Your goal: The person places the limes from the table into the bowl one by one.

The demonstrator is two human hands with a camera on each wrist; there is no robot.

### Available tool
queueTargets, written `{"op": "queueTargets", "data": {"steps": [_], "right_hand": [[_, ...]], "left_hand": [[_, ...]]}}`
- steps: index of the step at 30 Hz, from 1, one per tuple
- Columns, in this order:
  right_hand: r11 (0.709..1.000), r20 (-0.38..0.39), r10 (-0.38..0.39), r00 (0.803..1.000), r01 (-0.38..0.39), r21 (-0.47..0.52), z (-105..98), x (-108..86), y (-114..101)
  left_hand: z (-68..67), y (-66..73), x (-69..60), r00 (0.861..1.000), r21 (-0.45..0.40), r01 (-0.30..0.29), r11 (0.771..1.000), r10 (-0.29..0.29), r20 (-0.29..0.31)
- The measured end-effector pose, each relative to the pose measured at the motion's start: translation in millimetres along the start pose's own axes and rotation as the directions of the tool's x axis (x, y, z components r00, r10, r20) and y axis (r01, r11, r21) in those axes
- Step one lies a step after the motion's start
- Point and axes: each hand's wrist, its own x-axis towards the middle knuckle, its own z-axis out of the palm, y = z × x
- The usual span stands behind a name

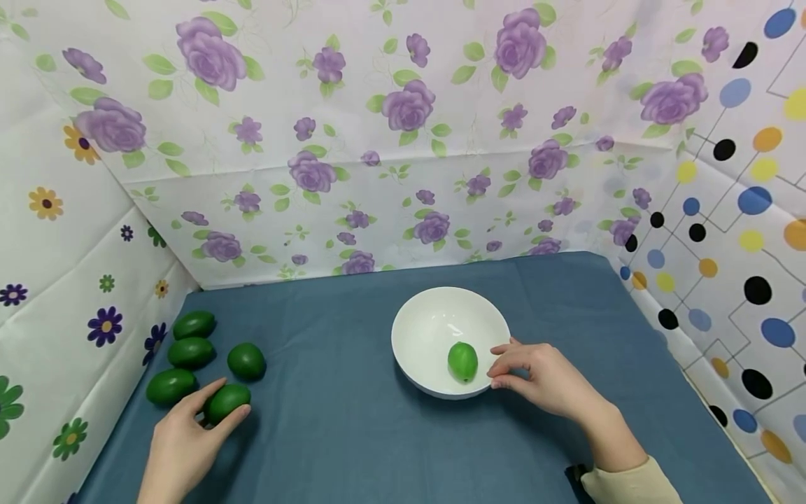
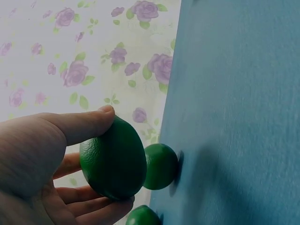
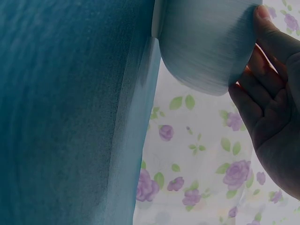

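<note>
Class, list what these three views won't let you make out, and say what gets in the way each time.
- Head view: part of the held green fruit, hidden by the left hand.
- Head view: what the black item is; the right sleeve partly covers it.
- Left wrist view: the lowest green fruit, cut off by the bottom edge.
- Right wrist view: the bowl's inside, hidden by its outer wall.

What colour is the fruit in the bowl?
The fruit is bright green; the head view shows it best.
</note>
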Motion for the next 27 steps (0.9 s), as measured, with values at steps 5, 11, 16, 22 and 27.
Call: {"op": "queueTargets", "data": {"steps": [5, 11, 16, 22, 27], "right_hand": [[1.0, 0.015, 0.018, 1.0, -0.018, 0.006, 0, -0.4, -1], [1.0, 0.022, 0.017, 1.0, -0.017, 0.01, -1, -0.9, -1], [1.0, 0.022, 0.024, 0.999, -0.024, 0.004, -1, -0.3, -1], [1.0, 0.012, 0.01, 1.0, -0.01, 0.004, -1, -0.5, 0], [1.0, 0.018, 0.016, 1.0, -0.016, 0.004, -1, -0.3, 0]], "left_hand": [[3.2, 6.7, -2.2, 1.0, -0.029, -0.015, 0.999, 0.015, -0.019], [11.4, 16.1, -1.5, 0.997, -0.073, -0.064, 0.995, 0.06, -0.047], [20.1, 29.4, 1.2, 0.989, -0.12, -0.135, 0.984, 0.127, -0.069], [27.2, 46.3, 5.4, 0.98, -0.163, -0.196, 0.967, 0.186, -0.076], [30.4, 56.4, 6.6, 0.976, -0.186, -0.215, 0.959, 0.203, -0.082]]}}
